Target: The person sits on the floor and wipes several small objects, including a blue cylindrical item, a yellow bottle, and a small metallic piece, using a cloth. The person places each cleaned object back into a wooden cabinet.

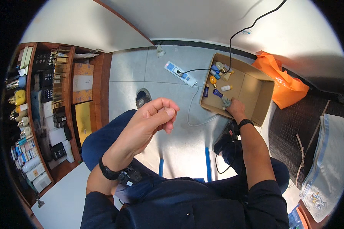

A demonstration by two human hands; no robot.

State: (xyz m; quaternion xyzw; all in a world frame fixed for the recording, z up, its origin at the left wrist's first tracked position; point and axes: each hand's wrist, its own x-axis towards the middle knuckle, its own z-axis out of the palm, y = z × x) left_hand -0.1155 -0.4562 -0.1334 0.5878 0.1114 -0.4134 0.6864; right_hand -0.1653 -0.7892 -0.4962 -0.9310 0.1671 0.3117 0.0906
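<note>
My right hand [236, 108] reaches into an open cardboard box [253, 88] on the floor. Its fingers are closed on a small grey-green bottle [226, 100] near the box's front wall. Close to that bottle lie a dark blue bottle [217, 93], a white bottle with a yellowish cap [226, 88] and an orange bottle [212, 80]. Several more small bottles are heaped in the far left corner. My left hand [157, 116] hovers above the floor before my knee, fingers curled and thumb against the index finger, with nothing visible in it.
A power strip [180, 73] lies left of the box; its black plug cord crosses the box's far left corner. A shuttlecock [160, 51] sits by the wall. An orange bag [281, 78] stands right of the box. Packed cabinet shelves [71, 114] line the left.
</note>
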